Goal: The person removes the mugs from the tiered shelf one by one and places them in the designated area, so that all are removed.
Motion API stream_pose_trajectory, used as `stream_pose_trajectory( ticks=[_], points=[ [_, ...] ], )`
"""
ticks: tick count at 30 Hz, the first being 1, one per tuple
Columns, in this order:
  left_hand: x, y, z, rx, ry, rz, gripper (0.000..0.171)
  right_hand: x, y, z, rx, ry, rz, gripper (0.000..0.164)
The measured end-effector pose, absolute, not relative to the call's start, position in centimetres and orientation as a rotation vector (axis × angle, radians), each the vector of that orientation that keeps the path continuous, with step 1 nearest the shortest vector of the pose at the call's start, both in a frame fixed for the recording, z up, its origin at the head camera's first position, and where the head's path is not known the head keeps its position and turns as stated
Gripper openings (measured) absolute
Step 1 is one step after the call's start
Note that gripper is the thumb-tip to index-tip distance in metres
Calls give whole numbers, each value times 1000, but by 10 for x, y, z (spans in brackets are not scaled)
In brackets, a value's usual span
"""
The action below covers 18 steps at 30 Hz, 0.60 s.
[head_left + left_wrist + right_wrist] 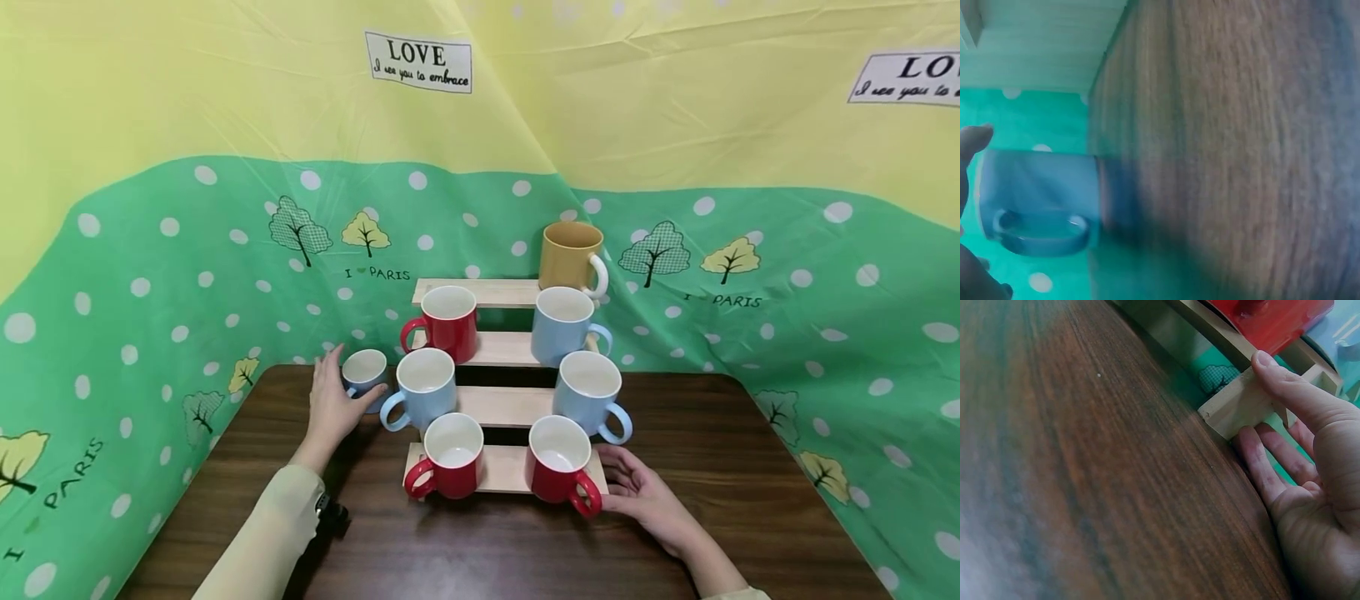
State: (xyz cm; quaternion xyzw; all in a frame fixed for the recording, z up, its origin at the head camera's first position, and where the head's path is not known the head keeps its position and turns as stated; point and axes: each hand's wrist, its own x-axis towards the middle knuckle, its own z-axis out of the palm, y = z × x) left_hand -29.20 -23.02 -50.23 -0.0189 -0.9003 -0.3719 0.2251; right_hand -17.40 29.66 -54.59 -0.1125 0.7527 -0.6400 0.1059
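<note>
My left hand [335,402] reaches around a blue mug [365,372] that stands on the table left of a wooden tiered rack [504,406]. In the left wrist view, thumb and fingers are spread on either side of this blue mug [1041,187], with gaps showing between them and it. At the rack's lower right corner, my right hand [651,502] grips its end. The right wrist view shows the thumb of the right hand [1310,444] on the wooden end piece [1239,407], with fingers curled under and behind it.
On the rack's bottom step sit two red mugs, left [454,458] and right [558,458]. Higher up are light blue mugs [587,392], another red mug [450,325] and a mustard mug [567,257] on top. A patterned cloth [225,333] hangs behind the dark wooden table [480,550].
</note>
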Motion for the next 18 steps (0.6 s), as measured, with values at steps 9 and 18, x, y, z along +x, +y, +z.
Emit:
stream_pose_trajectory(
  ticks=[9,18],
  points=[
    [-271,-219,-485,-188,-2287,-1044,78,-173,297,-547,-294,2201,-1867,79],
    [-243,-207,-488,-159,-2247,-1230,67,-172,296,-544,-297,2202,-1874,78]
  ],
)
